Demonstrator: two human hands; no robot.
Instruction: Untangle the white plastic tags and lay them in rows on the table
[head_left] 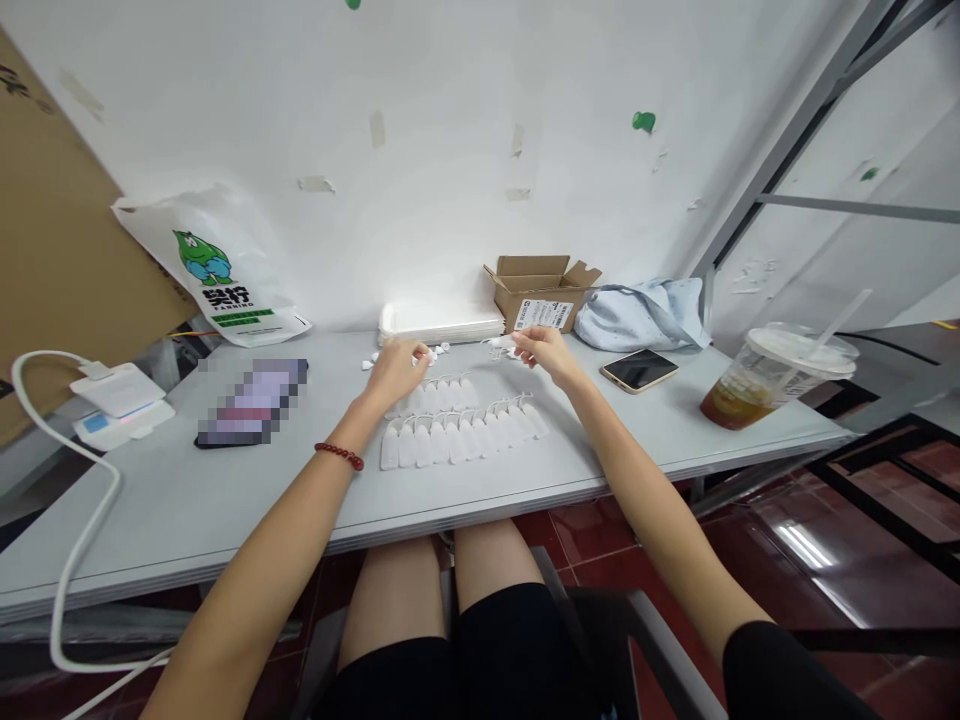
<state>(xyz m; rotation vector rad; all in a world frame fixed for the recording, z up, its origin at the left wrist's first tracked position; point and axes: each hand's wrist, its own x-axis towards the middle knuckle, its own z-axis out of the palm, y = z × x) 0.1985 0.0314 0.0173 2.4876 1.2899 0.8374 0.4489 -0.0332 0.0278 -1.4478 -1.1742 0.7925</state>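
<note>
My right hand [546, 352] pinches a small white piece [499, 343], partly translucent, between thumb and fingertips, a little above the table. My left hand [400, 369] is over several small white pieces [442, 348] at the back of the table. Its fingers are curled and slightly blurred, and whatever they hold is hidden. Between my forearms lies a front row of flat white tags [450, 442] with rounded tops and thin white loops. Behind it, a shorter row of the same tags [448, 394] runs partly behind my left hand.
Against the wall are a white stack [442, 322], an open cardboard box [544, 300] and a light blue cloth bag [637, 315]. A dark phone [641, 370] and a drink cup [757, 380] stand right. Left are another phone [255, 400], a printed bag [217, 270] and a cabled white device [124, 400].
</note>
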